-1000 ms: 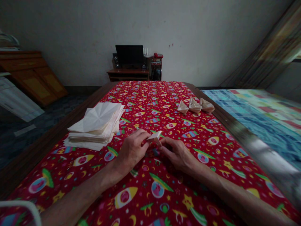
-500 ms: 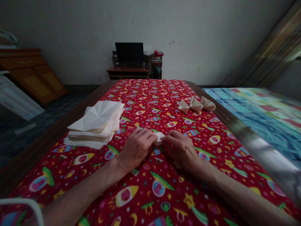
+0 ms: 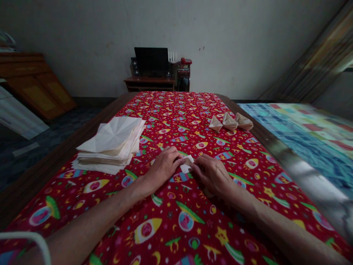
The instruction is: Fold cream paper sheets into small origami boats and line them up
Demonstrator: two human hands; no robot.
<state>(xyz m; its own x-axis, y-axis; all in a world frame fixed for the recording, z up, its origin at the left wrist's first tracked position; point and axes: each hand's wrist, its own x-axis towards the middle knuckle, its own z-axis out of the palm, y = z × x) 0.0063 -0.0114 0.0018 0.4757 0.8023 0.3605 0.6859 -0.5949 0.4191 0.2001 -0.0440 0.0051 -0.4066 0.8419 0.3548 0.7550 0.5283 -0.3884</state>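
Note:
Between my two hands, low over the patterned red cloth [image 3: 176, 206], is a small folded piece of white paper [image 3: 186, 165]. My left hand [image 3: 167, 162] pinches its left side between thumb and curled fingers. On the right side, the fingers of my right hand [image 3: 212, 171] close on its edge; they hide part of the paper. A stack of creased white paper sheets [image 3: 110, 138] lies to the left of my left hand. Beyond my right hand, at the right edge of the cloth, several folded paper pieces [image 3: 229, 122] stand in a row.
The cloth covers a table with dark wooden edges [image 3: 260, 138]. A white cable [image 3: 30, 235] curves in at the lower left. At the far end stand a monitor [image 3: 151, 62] and a red telephone [image 3: 186, 61]. A bed with a checked cover [image 3: 298, 129] is on the right.
The folded paper has turned and tilted between my fingers, so more of it shows, including a shaded fold. My left fingers have shifted slightly. The stack and folded pieces stay in place.

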